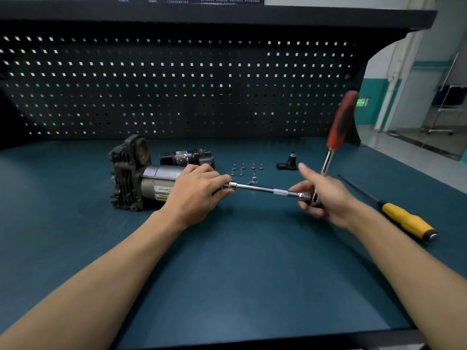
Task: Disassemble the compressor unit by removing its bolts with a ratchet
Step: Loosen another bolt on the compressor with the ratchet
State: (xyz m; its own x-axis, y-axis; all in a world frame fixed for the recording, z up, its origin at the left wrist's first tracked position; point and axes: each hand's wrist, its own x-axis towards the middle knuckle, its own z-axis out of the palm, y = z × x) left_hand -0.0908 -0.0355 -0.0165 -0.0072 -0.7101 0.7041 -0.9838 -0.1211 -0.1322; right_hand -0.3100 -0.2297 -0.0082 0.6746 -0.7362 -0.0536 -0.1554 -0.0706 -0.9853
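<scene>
Head camera, looking down at a dark teal counter [227, 274] backed by a black pegboard [177, 84]. One dark grey cast-metal compressor unit [131, 173] with a silver cylinder lies at left, well back from the near edge. Its white and yellow label is upside down; only "DO NOT" is readable. The left hand [197, 193] lies over the cylinder's end, its fingers curled round the socket end of one chrome extension bar [265, 190]. The bar runs level to the right hand [321, 195], which grasps the head of one ratchet [341, 122], forefinger outstretched, its red and black handle tilted up. About seven small silver bolts [243, 168] stand loose just behind the bar. Also behind lie one black cylindrical part [188, 157] and one black elbow fitting [288, 162]. One yellow-handled screwdriver [404, 221] lies at right, near the counter's right edge. A wide bare stretch of counter lies between the forearms and the near edge.
</scene>
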